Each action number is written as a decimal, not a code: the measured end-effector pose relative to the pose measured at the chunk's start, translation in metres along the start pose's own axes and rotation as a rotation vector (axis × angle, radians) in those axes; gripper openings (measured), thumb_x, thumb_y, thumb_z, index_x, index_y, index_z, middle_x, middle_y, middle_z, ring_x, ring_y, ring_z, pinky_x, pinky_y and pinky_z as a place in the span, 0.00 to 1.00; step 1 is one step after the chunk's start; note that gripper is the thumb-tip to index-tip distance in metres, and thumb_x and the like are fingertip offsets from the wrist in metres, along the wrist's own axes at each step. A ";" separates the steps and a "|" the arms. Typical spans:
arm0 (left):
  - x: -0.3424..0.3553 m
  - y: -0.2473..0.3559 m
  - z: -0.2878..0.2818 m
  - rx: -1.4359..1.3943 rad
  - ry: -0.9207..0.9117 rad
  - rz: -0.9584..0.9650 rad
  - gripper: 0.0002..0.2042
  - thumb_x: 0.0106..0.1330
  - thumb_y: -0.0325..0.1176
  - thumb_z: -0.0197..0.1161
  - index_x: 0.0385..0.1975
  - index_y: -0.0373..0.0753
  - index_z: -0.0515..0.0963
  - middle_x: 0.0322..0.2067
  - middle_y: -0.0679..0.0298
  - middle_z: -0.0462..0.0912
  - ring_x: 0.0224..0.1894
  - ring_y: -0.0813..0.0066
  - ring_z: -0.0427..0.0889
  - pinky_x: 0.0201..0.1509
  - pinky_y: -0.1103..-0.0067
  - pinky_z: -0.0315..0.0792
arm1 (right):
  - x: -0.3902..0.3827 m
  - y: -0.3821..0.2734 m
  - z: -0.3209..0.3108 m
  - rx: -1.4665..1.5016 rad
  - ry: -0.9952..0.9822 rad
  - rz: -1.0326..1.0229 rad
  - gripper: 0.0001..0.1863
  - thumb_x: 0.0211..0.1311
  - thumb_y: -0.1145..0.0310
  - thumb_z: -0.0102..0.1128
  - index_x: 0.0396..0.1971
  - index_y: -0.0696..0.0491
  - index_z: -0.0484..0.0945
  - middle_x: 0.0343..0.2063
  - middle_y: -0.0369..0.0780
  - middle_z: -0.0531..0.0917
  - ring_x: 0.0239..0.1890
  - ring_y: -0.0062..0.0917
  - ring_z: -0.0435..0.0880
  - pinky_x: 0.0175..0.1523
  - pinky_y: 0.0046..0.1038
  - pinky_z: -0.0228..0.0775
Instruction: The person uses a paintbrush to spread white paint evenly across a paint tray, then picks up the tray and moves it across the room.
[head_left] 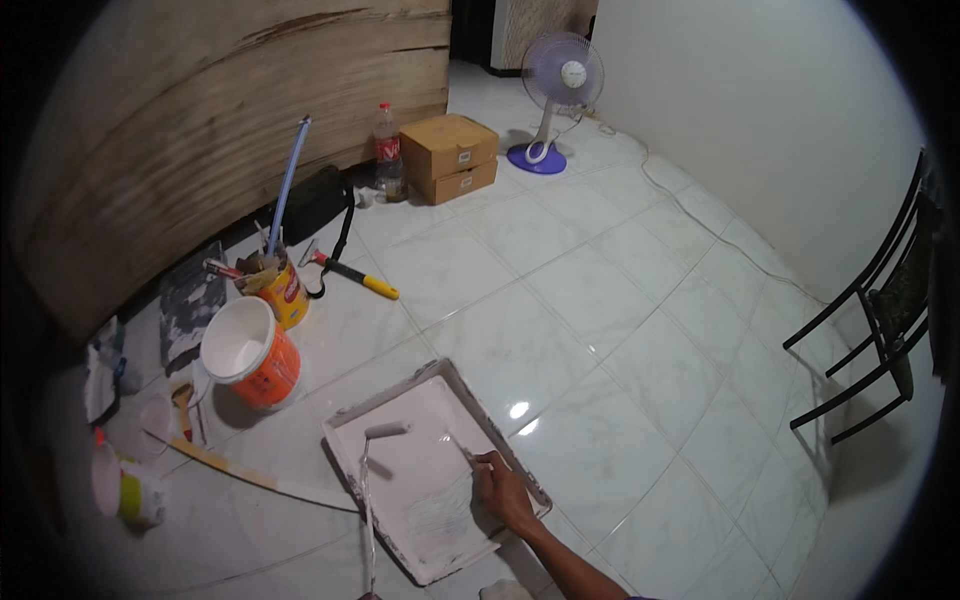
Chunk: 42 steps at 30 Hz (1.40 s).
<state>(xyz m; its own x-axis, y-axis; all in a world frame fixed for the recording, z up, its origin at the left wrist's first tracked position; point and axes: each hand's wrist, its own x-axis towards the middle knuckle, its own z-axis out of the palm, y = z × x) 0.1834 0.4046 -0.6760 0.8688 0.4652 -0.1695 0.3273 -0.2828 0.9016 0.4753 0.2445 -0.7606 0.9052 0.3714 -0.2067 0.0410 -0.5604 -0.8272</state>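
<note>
tray [480, 412]: pale paint [412, 485], roller [388, 430] | tin [291, 298]: blue rod [288, 185] | right hand [502, 490]: gripping thin tool [459, 446] | left hand [370, 597]: can't tell

A small pale roller [388, 430] (thin-rodded) and slim tool [461, 447] extend over the wide, paint-coated tray [430, 405].

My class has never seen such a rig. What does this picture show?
No machine here, just a person's bare hands. The one picture comes from a wide fisheye camera on their head, looking down. On the tiled floor lies a paint tray, with a paint roller reaching over it and an orange-and-white bucket nearby. The right hand holds a slim tool over the tray. Only a sliver of the left hand shows at the lower edge; its grip is unclear.
</note>
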 end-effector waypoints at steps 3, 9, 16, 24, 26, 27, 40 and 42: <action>-0.003 0.006 0.001 -0.046 0.004 -0.078 0.19 0.78 0.35 0.48 0.21 0.36 0.66 0.15 0.61 0.60 0.18 0.71 0.62 0.23 0.68 0.58 | -0.008 -0.007 0.000 0.050 0.010 -0.075 0.15 0.76 0.63 0.47 0.49 0.59 0.75 0.30 0.56 0.84 0.36 0.55 0.84 0.40 0.48 0.73; -0.013 -0.059 0.006 0.249 0.112 0.218 0.20 0.79 0.38 0.47 0.21 0.36 0.66 0.15 0.60 0.60 0.17 0.70 0.60 0.24 0.68 0.58 | -0.001 0.030 0.024 0.139 -0.004 -0.092 0.16 0.75 0.62 0.49 0.50 0.59 0.75 0.30 0.57 0.83 0.38 0.55 0.84 0.45 0.43 0.75; -0.008 -0.031 -0.005 0.141 -0.054 0.024 0.15 0.75 0.36 0.51 0.25 0.36 0.69 0.17 0.57 0.67 0.19 0.64 0.68 0.25 0.67 0.61 | 0.002 0.007 0.015 0.177 -0.117 -0.026 0.14 0.77 0.65 0.48 0.48 0.60 0.76 0.21 0.39 0.75 0.23 0.23 0.71 0.32 0.28 0.64; -0.005 -0.020 -0.004 0.195 -0.101 -0.086 0.16 0.74 0.37 0.50 0.24 0.37 0.71 0.16 0.63 0.71 0.18 0.70 0.70 0.22 0.72 0.63 | 0.000 0.004 0.010 0.165 -0.131 0.001 0.15 0.77 0.63 0.48 0.49 0.59 0.75 0.19 0.41 0.74 0.23 0.23 0.72 0.31 0.33 0.63; -0.005 -0.023 -0.002 0.192 -0.080 -0.077 0.23 0.79 0.45 0.45 0.22 0.37 0.72 0.13 0.67 0.70 0.15 0.78 0.69 0.22 0.75 0.62 | 0.003 0.022 0.017 0.152 0.053 -0.046 0.15 0.77 0.63 0.48 0.49 0.59 0.76 0.18 0.42 0.74 0.22 0.24 0.70 0.30 0.33 0.62; -0.005 -0.027 -0.002 0.208 -0.082 -0.068 0.23 0.79 0.45 0.45 0.22 0.37 0.72 0.13 0.67 0.70 0.15 0.78 0.69 0.22 0.75 0.63 | 0.004 0.029 0.019 0.143 0.145 -0.070 0.15 0.77 0.63 0.49 0.49 0.58 0.76 0.18 0.42 0.74 0.21 0.24 0.70 0.30 0.33 0.61; -0.002 -0.023 -0.003 0.184 -0.081 -0.132 0.21 0.79 0.42 0.46 0.22 0.38 0.71 0.13 0.67 0.70 0.15 0.78 0.69 0.22 0.76 0.63 | 0.002 0.012 0.020 0.237 -0.046 0.035 0.15 0.76 0.63 0.48 0.49 0.59 0.76 0.23 0.44 0.78 0.27 0.29 0.76 0.37 0.32 0.68; -0.002 -0.024 -0.002 0.166 -0.087 -0.138 0.22 0.79 0.42 0.46 0.22 0.38 0.71 0.13 0.67 0.69 0.16 0.79 0.68 0.22 0.76 0.63 | 0.002 0.017 0.023 0.179 -0.003 0.028 0.14 0.76 0.64 0.49 0.49 0.58 0.76 0.20 0.40 0.75 0.25 0.25 0.73 0.35 0.30 0.66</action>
<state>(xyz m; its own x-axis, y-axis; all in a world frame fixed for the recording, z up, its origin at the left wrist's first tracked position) 0.1727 0.4120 -0.6969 0.8378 0.4374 -0.3267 0.4958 -0.3592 0.7906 0.4684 0.2532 -0.7868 0.9035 0.3600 -0.2327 -0.0607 -0.4300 -0.9008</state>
